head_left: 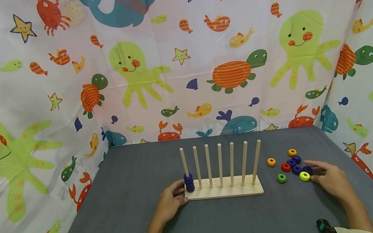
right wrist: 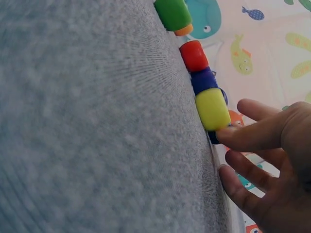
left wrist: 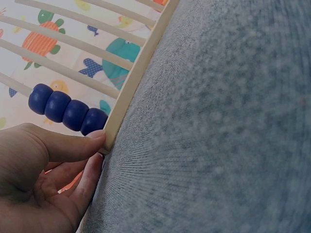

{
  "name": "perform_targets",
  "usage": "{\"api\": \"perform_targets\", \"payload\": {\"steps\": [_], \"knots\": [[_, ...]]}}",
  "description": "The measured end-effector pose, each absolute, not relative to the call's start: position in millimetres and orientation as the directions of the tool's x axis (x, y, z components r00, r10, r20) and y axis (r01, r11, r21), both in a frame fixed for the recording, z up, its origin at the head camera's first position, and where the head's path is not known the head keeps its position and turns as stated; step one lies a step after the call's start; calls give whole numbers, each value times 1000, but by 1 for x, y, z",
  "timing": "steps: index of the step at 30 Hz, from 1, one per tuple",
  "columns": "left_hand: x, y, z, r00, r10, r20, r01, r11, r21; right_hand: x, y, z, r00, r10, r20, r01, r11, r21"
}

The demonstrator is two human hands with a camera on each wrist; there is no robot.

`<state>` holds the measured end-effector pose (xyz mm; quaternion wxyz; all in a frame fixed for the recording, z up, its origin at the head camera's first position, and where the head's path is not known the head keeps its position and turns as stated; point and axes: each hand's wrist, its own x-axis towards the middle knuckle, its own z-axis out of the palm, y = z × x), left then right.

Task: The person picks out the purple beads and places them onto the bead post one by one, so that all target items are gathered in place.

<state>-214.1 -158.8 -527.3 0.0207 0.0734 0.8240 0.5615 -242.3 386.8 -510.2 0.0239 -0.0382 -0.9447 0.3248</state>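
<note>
A pale wooden rack [head_left: 223, 192] with a row of upright pegs stands on the grey table. Several dark blue beads [head_left: 189, 183] are stacked on its leftmost peg. My left hand [head_left: 170, 201] pinches the left end of the base, its thumb pressed there in the left wrist view. At the right, my right hand [head_left: 331, 179] reaches in at loose beads, thumb and forefinger spread on either side of a blue bead [head_left: 307, 170]. In the right wrist view the thumb is at this bead, beside a yellow bead [right wrist: 213, 109]; whether it touches is unclear.
Near the right hand lie a red bead [head_left: 285, 167], a green bead [head_left: 281, 178], orange beads [head_left: 271, 162] and more blue ones. A sea-animal curtain [head_left: 185, 105] stands behind and beside the table [head_left: 120, 199]. A dark object [head_left: 326, 227] is by the right forearm.
</note>
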Motion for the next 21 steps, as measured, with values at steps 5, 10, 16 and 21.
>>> {"api": "perform_targets", "payload": {"steps": [5,10,16,21], "knots": [[-215,-159,-529,-987,148,54,106,369,923,-241,387,-510,-998,60,21,35,800,-599],[-215,-159,-529,-989,145,37,89,368,926,-240,387,-509,-998,63,2,50,804,-593],[-215,-159,-530,-988,147,46,99,374,922,-241,388,-509,-995,97,14,69,795,-603],[-215,-159,-530,-988,146,44,97,378,921,-240,387,-506,-993,109,35,67,798,-599]]}}
